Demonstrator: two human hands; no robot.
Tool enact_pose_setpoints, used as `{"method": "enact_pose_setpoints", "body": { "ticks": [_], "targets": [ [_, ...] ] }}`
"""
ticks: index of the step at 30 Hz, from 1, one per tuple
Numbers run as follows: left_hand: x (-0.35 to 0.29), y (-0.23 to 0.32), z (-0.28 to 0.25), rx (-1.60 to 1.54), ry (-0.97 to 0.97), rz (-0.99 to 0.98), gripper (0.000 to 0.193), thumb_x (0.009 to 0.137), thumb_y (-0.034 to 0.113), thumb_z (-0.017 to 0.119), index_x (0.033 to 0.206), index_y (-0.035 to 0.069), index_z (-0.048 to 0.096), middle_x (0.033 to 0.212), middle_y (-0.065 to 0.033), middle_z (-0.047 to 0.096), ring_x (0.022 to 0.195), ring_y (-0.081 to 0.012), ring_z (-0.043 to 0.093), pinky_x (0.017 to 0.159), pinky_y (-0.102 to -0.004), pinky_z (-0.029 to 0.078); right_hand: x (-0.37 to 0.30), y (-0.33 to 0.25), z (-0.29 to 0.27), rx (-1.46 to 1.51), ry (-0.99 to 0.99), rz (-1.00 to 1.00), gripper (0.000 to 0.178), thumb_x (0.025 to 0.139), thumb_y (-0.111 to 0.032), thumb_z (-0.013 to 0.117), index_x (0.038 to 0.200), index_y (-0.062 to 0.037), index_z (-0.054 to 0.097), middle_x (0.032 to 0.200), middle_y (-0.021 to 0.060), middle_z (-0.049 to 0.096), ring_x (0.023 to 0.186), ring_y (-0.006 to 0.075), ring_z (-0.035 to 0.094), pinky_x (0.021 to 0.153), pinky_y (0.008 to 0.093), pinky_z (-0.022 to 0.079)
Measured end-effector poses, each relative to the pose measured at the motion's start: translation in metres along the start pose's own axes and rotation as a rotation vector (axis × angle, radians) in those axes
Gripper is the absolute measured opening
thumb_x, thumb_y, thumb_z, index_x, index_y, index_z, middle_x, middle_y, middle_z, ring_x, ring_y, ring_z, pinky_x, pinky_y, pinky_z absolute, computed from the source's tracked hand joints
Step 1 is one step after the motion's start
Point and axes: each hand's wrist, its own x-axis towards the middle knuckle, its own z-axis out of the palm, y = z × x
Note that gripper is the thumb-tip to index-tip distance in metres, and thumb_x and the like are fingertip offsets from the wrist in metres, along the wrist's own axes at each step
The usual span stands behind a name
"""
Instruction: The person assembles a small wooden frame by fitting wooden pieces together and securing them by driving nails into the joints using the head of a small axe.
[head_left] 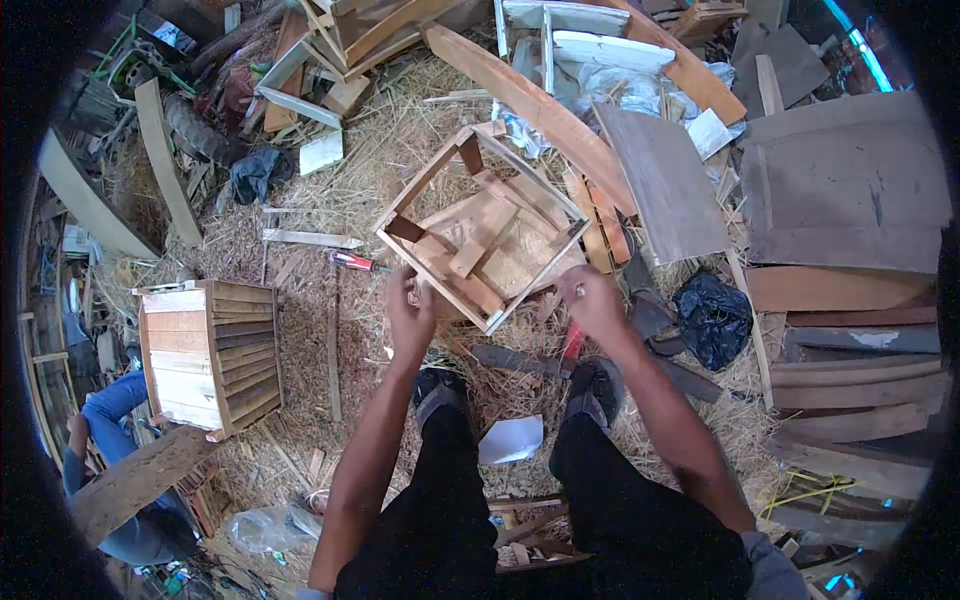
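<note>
In the middle, a square wooden crate (pixel 440 275) is turned corner-on towards me, its open side up. Inside it show a crosswise wooden strip (pixel 484 238) and lighter boards. My left hand (pixel 408 310) is at its lower left side, fingers curled against the edge. On the lower right, my right hand (pixel 592 303) has its fingers bent in at the crate's side, by a pale piece of wood; the exact contact is partly hidden. A screwdriver (pixel 352 261) with a red handle lies just left of the crate. Something red (pixel 573 341) lies below my right hand.
A slatted wooden crate (pixel 182 350) stands at the left, beside a person in blue (pixel 115 400). Stacked boards (pixel 850 375) fill the right side. A black plastic bag (pixel 713 318), a leaning panel (pixel 665 185) and a white sheet (pixel 511 440) lie around on the straw-covered ground.
</note>
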Motion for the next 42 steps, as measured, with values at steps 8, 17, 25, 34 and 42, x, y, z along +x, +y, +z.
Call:
{"method": "enact_pose_setpoints", "body": {
  "ticks": [8, 17, 25, 34, 42],
  "targets": [
    [0.034, 0.027, 0.028, 0.462, -0.35, 0.397, 0.085, 0.077, 0.047, 0.076, 0.139, 0.0, 0.043, 0.141, -0.0239, 0.043, 0.136, -0.0423, 0.037, 0.114, -0.053, 0.027, 0.079, 0.023, -0.043, -0.15, 0.169, -0.117, 0.026, 0.084, -0.003, 0.068, 0.108, 0.0035, 0.063, 0.096, 0.0128, 0.068, 0.086, 0.0231, 0.066, 0.077, 0.0327, 0.054],
    [0.049, -0.015, 0.02, 0.469, -0.5, 0.376, 0.064, 0.087, 0.039, 0.067, 0.135, 0.001, 0.051, 0.144, -0.0194, 0.045, 0.138, -0.0408, 0.035, 0.118, -0.048, 0.027, 0.168, -0.028, -0.002, 0.184, -0.505, -0.013, 0.049, 0.076, -0.014, 0.078, 0.121, -0.0003, 0.064, 0.116, 0.0171, 0.067, 0.112, 0.0254, 0.063, 0.094, 0.0368, 0.051],
    [0.052, -0.014, 0.025, 0.412, -0.512, 0.41, 0.061, 0.085, 0.029, 0.071, 0.135, 0.001, 0.05, 0.141, -0.0186, 0.046, 0.131, -0.0415, 0.042, 0.112, -0.0493, 0.035, 0.167, -0.008, 0.007, -0.265, -0.303, -0.573, 0.065, 0.069, -0.018, 0.079, 0.129, -0.0049, 0.057, 0.134, 0.0244, 0.049, 0.127, 0.0372, 0.047, 0.108, 0.0423, 0.038],
    [-0.006, -0.011, 0.03, 0.042, -0.06, -0.251, 0.079, 0.079, 0.028, 0.08, 0.138, -0.003, 0.038, 0.126, -0.0249, 0.05, 0.111, -0.0384, 0.056, 0.099, -0.0433, 0.046, 0.114, -0.051, 0.005, -0.021, -0.38, -0.112, 0.057, 0.072, -0.018, 0.072, 0.122, 0.0048, 0.055, 0.1, 0.026, 0.063, 0.099, 0.0401, 0.063, 0.09, 0.0449, 0.05],
    [0.01, -0.006, 0.039, 0.106, -0.113, -0.172, 0.062, 0.073, 0.018, 0.082, 0.12, -0.006, 0.05, 0.098, -0.0179, 0.059, 0.091, -0.0299, 0.059, 0.079, -0.04, 0.05, 0.094, -0.033, 0.019, 0.208, -0.278, 0.025, 0.044, 0.085, -0.013, 0.064, 0.124, 0.0051, 0.055, 0.112, 0.0282, 0.064, 0.11, 0.0367, 0.063, 0.096, 0.0387, 0.047]
  ]
}}
